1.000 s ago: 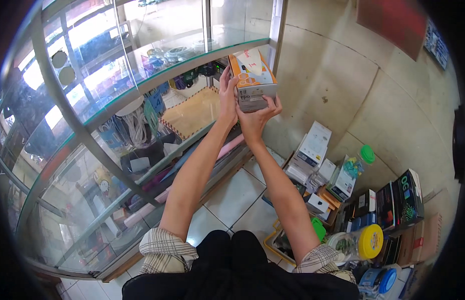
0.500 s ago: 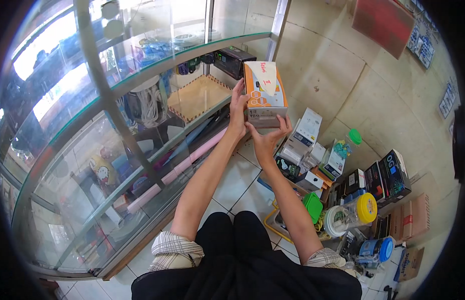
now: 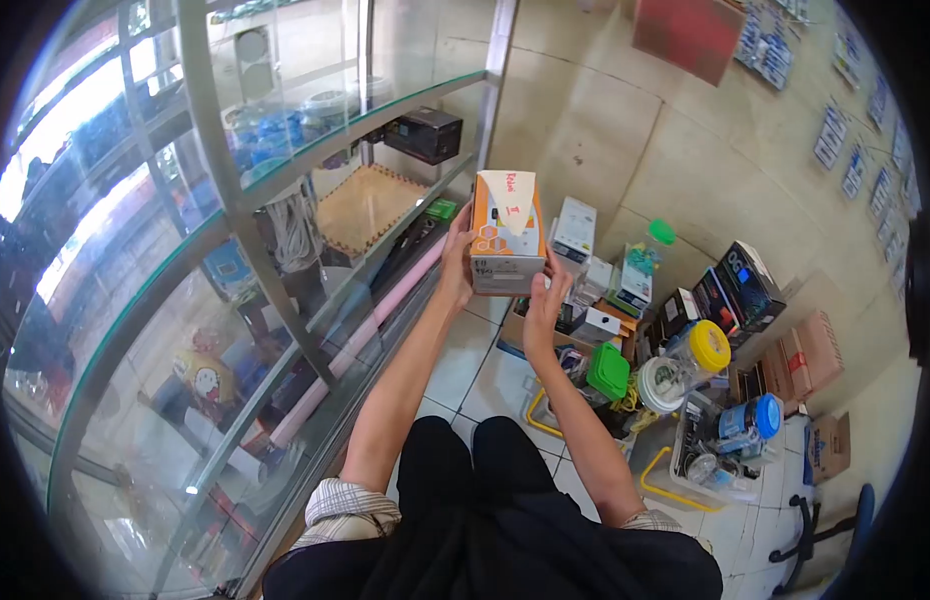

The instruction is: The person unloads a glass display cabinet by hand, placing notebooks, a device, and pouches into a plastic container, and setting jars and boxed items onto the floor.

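Observation:
An orange and white box [image 3: 509,272] with a cream paper label marked in red on its top is held out in front of me. My left hand [image 3: 455,262] grips its left side, the fingers partly hidden behind it. Against the lower right side rests my right hand [image 3: 545,308], with its thumb and fingers around the corner. Behind the box to the left stands the glass display case [image 3: 335,135], with a black box [image 3: 423,135] and a brown envelope [image 3: 370,208] on its shelf.
Stacked boxes [image 3: 575,228], a green-lidded container [image 3: 609,371], a yellow-lidded jar [image 3: 709,346] and a blue-lidded jar [image 3: 767,415] crowd the floor at right. A pink roll [image 3: 360,330] lies along the case. Chair legs [image 3: 800,530] show at lower right.
Both hands have brought the box lower and closer to me, away from the case shelf. The view has turned right, showing more wall and the chair legs.

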{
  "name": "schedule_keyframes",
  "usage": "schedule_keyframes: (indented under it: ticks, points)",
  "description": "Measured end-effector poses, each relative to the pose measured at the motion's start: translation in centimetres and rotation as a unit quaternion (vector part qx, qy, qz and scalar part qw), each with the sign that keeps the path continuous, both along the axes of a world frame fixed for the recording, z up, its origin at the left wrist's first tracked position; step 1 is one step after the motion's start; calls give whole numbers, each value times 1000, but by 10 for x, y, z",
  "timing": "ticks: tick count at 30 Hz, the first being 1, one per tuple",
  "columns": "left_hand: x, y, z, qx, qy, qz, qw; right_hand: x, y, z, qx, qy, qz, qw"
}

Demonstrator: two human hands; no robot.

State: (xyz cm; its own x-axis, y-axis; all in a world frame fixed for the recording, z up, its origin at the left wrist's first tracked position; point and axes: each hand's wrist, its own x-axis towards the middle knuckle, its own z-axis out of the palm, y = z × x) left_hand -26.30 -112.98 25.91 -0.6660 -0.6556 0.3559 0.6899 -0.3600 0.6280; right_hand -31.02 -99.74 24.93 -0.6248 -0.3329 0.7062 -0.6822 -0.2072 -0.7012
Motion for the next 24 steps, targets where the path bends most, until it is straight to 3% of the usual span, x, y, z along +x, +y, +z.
schedule_keyframes:
  ticks: [2,4,8,9,13,18,24]
  points:
    - [-2,20,-6,-15,-7,-14,1000,-5,17,-5,-8,-43,6,999]
    - [-1,33,-15,-21,-44,-31,998,-8,31,-13,-20,-196,61,979]
    - [-8,55,-49,-40,-98,-61,992,-15,52,-49,-2,-283,29,959]
    - [-10,61,-55,-58,-110,-59,990,-18,59,-56,-15,-331,71,941]
    - [-21,80,-72,-89,-137,-63,985,-34,80,-76,66,-304,66,948]
    - [-32,91,-84,-135,-164,-53,976,-50,99,-91,71,-252,128,956]
    - [-34,117,-84,-76,-217,-10,973,-59,111,-106,69,-228,159,958]
